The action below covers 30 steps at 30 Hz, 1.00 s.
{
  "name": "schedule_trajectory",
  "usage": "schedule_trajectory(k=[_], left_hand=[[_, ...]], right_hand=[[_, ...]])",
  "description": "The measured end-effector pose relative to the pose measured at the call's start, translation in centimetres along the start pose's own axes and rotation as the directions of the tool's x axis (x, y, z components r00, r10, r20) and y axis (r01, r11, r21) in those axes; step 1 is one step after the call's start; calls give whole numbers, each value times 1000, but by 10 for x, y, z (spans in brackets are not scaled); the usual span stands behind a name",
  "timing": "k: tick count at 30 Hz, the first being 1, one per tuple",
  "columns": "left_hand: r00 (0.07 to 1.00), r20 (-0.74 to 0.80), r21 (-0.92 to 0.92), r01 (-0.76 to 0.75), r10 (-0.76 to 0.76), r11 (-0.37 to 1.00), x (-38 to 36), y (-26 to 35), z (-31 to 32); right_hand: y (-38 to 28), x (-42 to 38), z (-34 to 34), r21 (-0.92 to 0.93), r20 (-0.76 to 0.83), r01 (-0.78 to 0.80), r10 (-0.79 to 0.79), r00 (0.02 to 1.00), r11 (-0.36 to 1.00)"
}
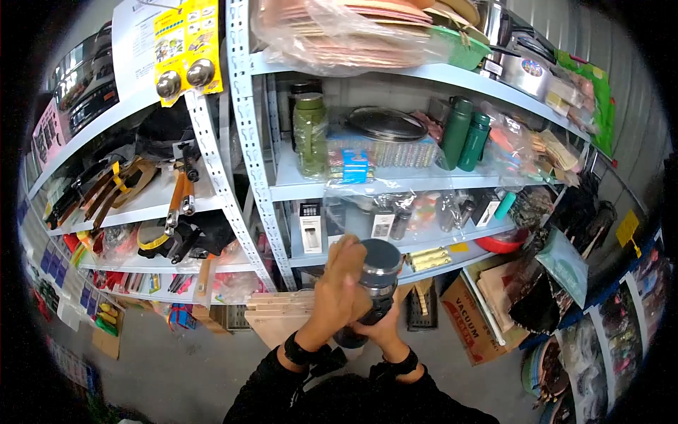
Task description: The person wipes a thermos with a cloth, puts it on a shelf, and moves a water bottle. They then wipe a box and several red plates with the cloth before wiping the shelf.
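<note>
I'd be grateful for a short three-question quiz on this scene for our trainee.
1. What colour are the tall flasks just right of the round lid on the shelf?
A) red
B) green
C) white

2. True or false: the flask in the person's right grip is bright yellow.

3. Fill in: the first large word printed on the cardboard box below the shelves is ____.

Key: 1. B; 2. False, it is dark; 3. VACUUM.
</note>
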<state>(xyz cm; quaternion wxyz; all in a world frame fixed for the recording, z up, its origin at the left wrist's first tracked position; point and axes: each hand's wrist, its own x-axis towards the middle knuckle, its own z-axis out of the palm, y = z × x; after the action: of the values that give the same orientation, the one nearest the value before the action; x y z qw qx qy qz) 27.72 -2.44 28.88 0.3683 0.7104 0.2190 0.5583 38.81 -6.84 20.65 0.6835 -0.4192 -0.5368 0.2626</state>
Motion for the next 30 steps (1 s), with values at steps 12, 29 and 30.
schedule_trajectory(k=[12,29,30], left_hand=[[928,110,-380,370,-356,848,-13,-53,90],[930,243,518,-364,275,774,30,19,75],[926,284,516,-367,249,774,34,25,72]], right_hand=[[-8,14,-104,-85,-5,-81,81,997,993],[-28,8,-104,-437,64,81,-59,996,896],[-26,8,-104,-428,71,83,-58,996,900]])
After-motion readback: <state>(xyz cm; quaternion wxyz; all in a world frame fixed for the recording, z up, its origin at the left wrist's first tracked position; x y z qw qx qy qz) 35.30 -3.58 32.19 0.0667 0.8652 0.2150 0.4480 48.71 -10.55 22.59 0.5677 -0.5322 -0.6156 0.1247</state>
